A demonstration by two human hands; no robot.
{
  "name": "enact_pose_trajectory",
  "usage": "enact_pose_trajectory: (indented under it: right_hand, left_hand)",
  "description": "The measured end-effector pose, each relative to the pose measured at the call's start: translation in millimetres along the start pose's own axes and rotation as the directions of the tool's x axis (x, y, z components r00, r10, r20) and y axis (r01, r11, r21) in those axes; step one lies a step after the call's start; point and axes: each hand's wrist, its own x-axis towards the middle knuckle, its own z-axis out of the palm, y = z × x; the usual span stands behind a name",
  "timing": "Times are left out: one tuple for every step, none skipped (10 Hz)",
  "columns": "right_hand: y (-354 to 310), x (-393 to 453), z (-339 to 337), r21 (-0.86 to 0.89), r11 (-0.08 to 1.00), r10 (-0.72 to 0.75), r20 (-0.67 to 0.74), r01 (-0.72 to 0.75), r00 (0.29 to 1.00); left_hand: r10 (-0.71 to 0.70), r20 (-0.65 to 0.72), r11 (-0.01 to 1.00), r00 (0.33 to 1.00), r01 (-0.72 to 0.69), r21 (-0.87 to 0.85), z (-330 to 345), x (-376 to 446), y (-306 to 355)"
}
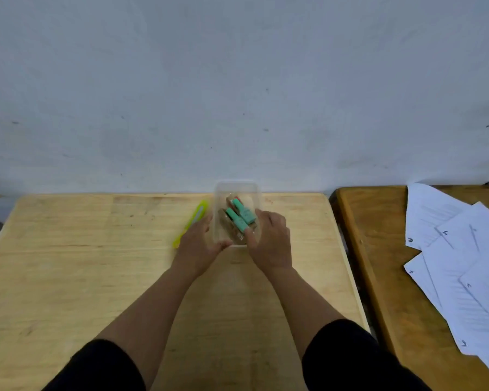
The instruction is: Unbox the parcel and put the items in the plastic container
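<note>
A clear plastic container [235,187] stands at the far middle of the light wooden table [68,263]. Inside it lie two green tube-like items [237,218] on top of brownish packets. My left hand [196,244] grips the container's near-left corner, thumb along its front rim. My right hand [268,239] holds the container's right side, with the thumb reaching inside against the green items. No parcel box is in sight.
A yellow-green utility knife [192,221] lies just left of the container, partly under my left hand. A darker wooden table [378,249] stands to the right, with several white paper sheets [463,263] on it. A pale wall runs behind the tables.
</note>
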Motion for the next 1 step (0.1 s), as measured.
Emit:
enact_pose_trajectory:
  right_hand:
    - [-3.6, -32.1, -2.1, 0.165, 0.986, 0.017, -0.042, -0.01, 0.999]
  left_hand:
    - [-0.015, -0.049, 0.999, 0.999, 0.014, -0.037, -6.2, -24.0, 6.7]
